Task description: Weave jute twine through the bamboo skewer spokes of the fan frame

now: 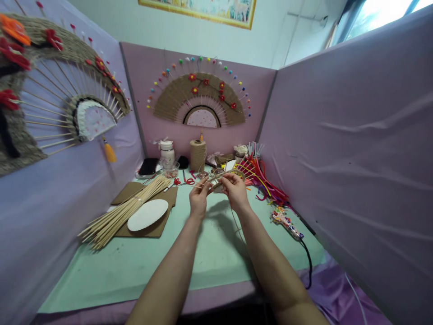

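Observation:
My left hand (199, 198) pinches the near left edge of a small fan of thin sticks (251, 170) with twine woven around them, held up over the table. My right hand (237, 193) is closed, thumb and finger together, on twine (234, 217) at the fan's near side. A loose strand of it hangs below that hand toward my right forearm. Part of the fan is hidden behind my fingers, so its exact weave cannot be made out. Behind the hands stands a large cone of twine (198, 157).
Left lie a bundle of sticks (135, 207), a white oval card (148, 215) and brown cardboard (169, 205). Red scissors (190, 181) lie beyond. At right are red pipe cleaners (267, 183) and a corded glue gun (287, 224). Partition walls (355, 149) enclose the table.

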`<state>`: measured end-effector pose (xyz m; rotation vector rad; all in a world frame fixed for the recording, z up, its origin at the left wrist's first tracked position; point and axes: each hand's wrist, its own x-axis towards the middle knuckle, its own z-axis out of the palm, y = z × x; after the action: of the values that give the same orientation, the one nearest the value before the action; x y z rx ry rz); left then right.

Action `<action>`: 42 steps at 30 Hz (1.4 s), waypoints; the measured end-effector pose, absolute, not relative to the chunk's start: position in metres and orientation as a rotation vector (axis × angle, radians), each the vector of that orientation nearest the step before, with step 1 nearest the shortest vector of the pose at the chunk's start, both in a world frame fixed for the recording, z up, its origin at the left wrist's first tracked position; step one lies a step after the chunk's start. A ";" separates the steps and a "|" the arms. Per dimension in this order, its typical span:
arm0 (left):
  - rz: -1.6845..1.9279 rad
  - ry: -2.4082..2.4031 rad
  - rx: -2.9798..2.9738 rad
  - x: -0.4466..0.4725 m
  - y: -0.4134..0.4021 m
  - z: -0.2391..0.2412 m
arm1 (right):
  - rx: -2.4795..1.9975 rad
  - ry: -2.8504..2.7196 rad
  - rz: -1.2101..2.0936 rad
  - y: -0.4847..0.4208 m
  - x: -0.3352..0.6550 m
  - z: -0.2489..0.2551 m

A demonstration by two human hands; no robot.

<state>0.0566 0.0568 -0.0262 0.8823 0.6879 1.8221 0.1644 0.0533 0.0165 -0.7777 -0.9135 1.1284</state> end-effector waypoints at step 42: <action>1.820 0.769 0.945 0.061 0.058 -0.033 | -0.555 -0.677 1.415 0.052 0.189 0.021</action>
<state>0.0609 0.0580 -0.0329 0.9450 0.7689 1.8203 0.1889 0.0517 0.0208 -0.5553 -0.6765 1.4145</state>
